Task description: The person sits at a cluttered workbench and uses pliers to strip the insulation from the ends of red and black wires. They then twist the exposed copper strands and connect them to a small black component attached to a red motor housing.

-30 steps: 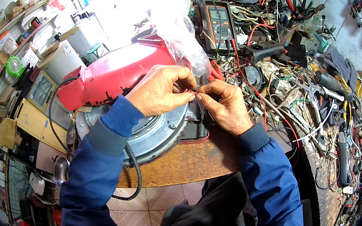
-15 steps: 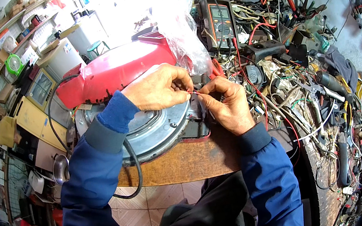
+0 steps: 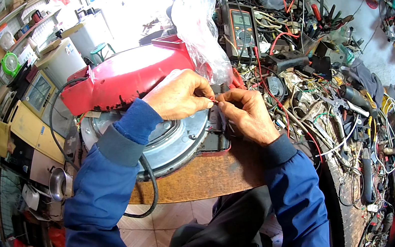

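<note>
My left hand (image 3: pixel 179 95) and my right hand (image 3: pixel 248 115) meet fingertip to fingertip, thumb and forefinger of each pinched together. Between them shows a short bit of thin red wire (image 3: pixel 214 102), mostly hidden by the fingers. Below the left hand lies a round grey metal part (image 3: pixel 179 140) of an opened appliance, with a dark section (image 3: pixel 217 140) at its right side. Behind the hands rests the appliance's glossy red housing (image 3: pixel 135 74). A thick black cable (image 3: pixel 153 180) loops down from under my left sleeve, past the table edge.
The appliance lies on a wooden table (image 3: pixel 190 180). A clear plastic bag (image 3: pixel 203 37) and a multimeter (image 3: pixel 241 29) with red leads stand behind. Tangled wires, pliers (image 3: pixel 340 98) and loose parts heap up on the right. Shelves and cabinets (image 3: pixel 39 130) line the left.
Both hands have drawn slightly closer together at the fingertips, so less of the red wire shows. The left forearm has shifted a little to the right; the view has tilted slightly.
</note>
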Available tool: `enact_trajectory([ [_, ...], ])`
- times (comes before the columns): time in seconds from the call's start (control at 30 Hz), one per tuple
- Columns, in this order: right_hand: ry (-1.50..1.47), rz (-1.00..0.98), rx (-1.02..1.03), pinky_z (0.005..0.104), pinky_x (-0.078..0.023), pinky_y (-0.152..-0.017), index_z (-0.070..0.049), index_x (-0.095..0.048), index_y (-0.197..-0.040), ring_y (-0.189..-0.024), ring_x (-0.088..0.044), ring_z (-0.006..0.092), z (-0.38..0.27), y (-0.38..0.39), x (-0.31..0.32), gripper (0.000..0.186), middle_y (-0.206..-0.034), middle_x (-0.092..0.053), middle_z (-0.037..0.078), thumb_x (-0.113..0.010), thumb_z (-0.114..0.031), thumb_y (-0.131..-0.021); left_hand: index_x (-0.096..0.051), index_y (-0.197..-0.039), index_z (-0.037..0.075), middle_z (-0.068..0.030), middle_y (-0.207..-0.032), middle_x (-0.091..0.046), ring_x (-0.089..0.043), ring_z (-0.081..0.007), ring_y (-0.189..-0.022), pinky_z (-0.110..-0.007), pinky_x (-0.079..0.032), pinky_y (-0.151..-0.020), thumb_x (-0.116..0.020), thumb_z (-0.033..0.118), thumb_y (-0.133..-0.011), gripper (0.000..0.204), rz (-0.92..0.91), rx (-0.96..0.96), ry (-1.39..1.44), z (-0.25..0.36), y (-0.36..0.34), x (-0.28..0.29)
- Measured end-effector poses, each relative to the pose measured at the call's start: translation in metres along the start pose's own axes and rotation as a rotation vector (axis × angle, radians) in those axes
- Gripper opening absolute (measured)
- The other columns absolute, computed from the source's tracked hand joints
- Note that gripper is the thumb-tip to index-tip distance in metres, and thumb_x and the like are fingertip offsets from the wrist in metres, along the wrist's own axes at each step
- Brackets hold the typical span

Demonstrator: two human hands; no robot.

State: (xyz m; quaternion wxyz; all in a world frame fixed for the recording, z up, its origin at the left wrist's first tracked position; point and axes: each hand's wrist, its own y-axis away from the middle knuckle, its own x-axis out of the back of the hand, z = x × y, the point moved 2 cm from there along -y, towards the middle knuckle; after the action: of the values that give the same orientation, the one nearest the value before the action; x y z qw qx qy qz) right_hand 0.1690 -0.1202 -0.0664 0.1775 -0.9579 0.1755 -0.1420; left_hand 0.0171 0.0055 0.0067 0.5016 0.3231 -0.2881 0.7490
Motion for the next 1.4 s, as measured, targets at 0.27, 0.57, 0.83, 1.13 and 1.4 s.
enact_trajectory([
  [0.27,0.217,0.177,0.088,0.0344,-0.050,-0.066,0.001,-0.065,-0.084,-0.072,-0.063,0.0170,-0.001,-0.002,-0.013,0.013,-0.077,-0.067,0.008,-0.074,-0.008,-0.083,-0.075,-0.099,-0.001,-0.0145,-0.086,-0.076,-0.074,-0.0197,-0.084,-0.034,-0.058,-0.078,-0.076,0.010,-0.086,0.017,0.062,-0.079,-0.150,-0.003,-0.002,-0.002],
  [0.57,0.144,0.177,0.078,0.0334,-0.050,-0.065,0.000,-0.067,-0.086,-0.071,-0.065,0.0195,0.004,-0.002,-0.012,0.014,-0.077,-0.067,0.011,-0.077,-0.009,-0.084,-0.075,-0.097,-0.002,-0.0135,-0.084,-0.075,-0.073,-0.0176,-0.082,-0.033,-0.057,-0.076,-0.078,0.008,-0.086,0.016,0.057,-0.021,-0.068,-0.003,0.001,-0.001],
  [0.83,-0.144,0.045,-0.018,0.0276,-0.050,-0.067,0.004,-0.073,-0.090,-0.074,-0.060,0.0074,0.007,-0.004,-0.006,0.015,-0.080,-0.070,0.002,-0.079,-0.010,-0.091,-0.075,-0.095,-0.003,-0.0127,-0.080,-0.074,-0.071,-0.0153,-0.078,-0.033,-0.056,-0.074,-0.080,0.008,-0.085,0.016,0.029,-0.025,0.018,-0.002,0.002,-0.001],
  [1.13,0.269,0.145,0.440,0.0316,-0.053,-0.071,-0.002,-0.072,-0.091,-0.079,-0.068,0.0230,-0.002,-0.002,-0.006,0.010,-0.088,-0.068,0.009,-0.078,-0.001,-0.083,-0.071,-0.102,-0.003,-0.0095,-0.084,-0.071,-0.066,-0.0134,-0.082,-0.034,-0.054,-0.076,-0.074,0.006,-0.089,0.016,-0.034,-0.081,-0.035,-0.005,0.000,-0.002],
  [1.4,0.087,0.142,0.217,0.0291,-0.052,-0.069,-0.001,-0.071,-0.093,-0.075,-0.065,0.0127,0.004,0.000,-0.010,0.008,-0.082,-0.069,0.005,-0.075,-0.002,-0.086,-0.073,-0.100,-0.002,-0.0144,-0.083,-0.073,-0.069,-0.0184,-0.077,-0.034,-0.055,-0.073,-0.074,0.012,-0.087,0.019,0.014,-0.098,-0.002,-0.009,-0.002,-0.003],
])
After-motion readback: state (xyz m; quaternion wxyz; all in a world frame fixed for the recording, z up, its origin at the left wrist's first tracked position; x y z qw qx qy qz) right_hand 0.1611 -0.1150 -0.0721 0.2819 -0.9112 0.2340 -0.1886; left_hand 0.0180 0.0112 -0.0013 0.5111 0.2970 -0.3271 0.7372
